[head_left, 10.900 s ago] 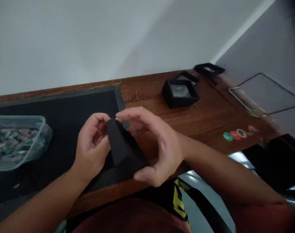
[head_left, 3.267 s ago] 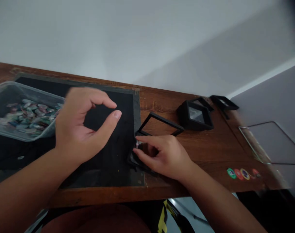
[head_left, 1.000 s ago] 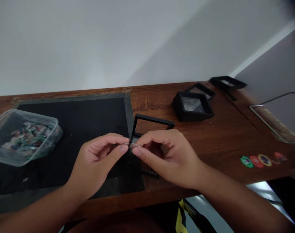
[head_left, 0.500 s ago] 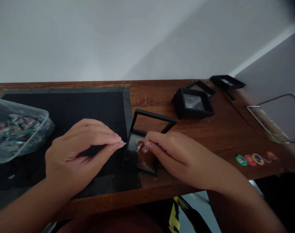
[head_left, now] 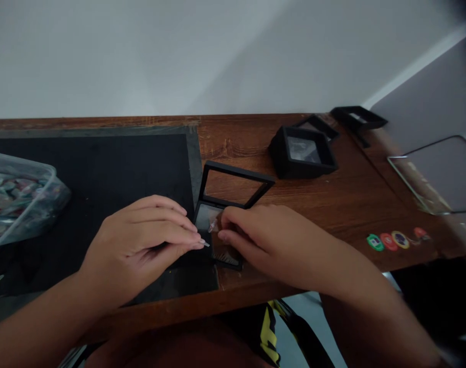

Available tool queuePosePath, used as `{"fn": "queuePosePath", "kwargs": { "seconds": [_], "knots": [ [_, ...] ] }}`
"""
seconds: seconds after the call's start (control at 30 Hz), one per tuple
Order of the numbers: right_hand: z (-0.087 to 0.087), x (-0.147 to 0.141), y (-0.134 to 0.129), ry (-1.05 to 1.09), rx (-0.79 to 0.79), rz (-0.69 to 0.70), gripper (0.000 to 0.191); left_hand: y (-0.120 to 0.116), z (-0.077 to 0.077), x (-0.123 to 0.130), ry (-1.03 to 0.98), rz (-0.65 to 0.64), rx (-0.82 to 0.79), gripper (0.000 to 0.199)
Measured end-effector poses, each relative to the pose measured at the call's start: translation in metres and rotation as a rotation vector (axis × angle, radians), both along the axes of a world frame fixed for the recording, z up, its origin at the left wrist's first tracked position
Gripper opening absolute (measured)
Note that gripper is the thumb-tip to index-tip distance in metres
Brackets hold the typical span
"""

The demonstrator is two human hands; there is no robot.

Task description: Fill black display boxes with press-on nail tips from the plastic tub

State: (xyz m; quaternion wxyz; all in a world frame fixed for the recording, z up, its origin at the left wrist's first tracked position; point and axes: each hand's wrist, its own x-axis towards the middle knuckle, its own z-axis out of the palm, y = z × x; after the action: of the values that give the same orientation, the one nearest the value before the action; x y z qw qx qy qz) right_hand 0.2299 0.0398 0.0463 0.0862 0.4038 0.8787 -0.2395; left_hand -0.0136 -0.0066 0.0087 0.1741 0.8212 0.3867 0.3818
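- Head view: left hand (head_left: pixel 140 248) pinches a pale chip (head_left: pixel 205 243) between thumb and fingers, at the frame's left edge.
- Right hand (head_left: pixel 273 237) lies over the frame (head_left: pixel 204 213), thumb and forefinger close together; cannot tell whether they grip anything.
- The frame's lid (head_left: pixel 238 169) leans up at the back.
- Left, on the mat (head_left: pixel 148 166): a tub (head_left: pixel 60 199) of stones (head_left: pixel 10 197).
- Right, on the table (head_left: pixel 233 140): stickers (head_left: pixel 388 242), then, farther, a black box (head_left: pixel 304 168).

Unlike half a second ago, the left hand (head_left: pixel 140 245) holds its small pale piece (head_left: pixel 205 243) over the open black case (head_left: pixel 209 212), and the right hand (head_left: pixel 271 237) probably covers a clear piece there.
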Motion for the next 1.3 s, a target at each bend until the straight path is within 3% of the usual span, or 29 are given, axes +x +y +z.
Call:
{"fn": "queuePosePath", "kwargs": {
  "seconds": [0.13, 0.27, 0.57, 0.8, 0.93, 1.07, 1.3],
  "knots": [
    [0.006, 0.011, 0.003, 0.086, -0.029, -0.047, 0.015, -0.002, 0.001, 0.002, -0.011, 0.015, -0.022, 0.009],
    [0.005, 0.014, 0.002, 0.095, -0.001, -0.102, 0.028, -0.003, 0.002, 0.003, 0.017, 0.064, -0.031, 0.008],
    [-0.006, 0.006, -0.003, 0.043, 0.065, -0.007, 0.015, -0.001, 0.000, 0.000, 0.039, -0.005, -0.008, 0.012],
    [-0.007, 0.000, -0.001, 0.042, 0.146, -0.054, 0.018, -0.002, 0.000, -0.003, 0.092, 0.005, 0.003, 0.018],
    [-0.006, 0.001, -0.003, 0.283, 0.165, -0.046, 0.032, -0.004, 0.001, -0.001, 0.089, 0.063, -0.006, 0.013],
    [-0.009, 0.002, -0.005, 0.628, 0.145, 0.072, 0.016, -0.006, 0.003, 0.000, 0.069, 0.082, 0.001, 0.011],
    [-0.019, 0.001, -0.002, 0.743, 0.272, 0.207, 0.012, -0.009, 0.003, -0.001, 0.043, 0.056, 0.013, 0.012]
  ]
}}
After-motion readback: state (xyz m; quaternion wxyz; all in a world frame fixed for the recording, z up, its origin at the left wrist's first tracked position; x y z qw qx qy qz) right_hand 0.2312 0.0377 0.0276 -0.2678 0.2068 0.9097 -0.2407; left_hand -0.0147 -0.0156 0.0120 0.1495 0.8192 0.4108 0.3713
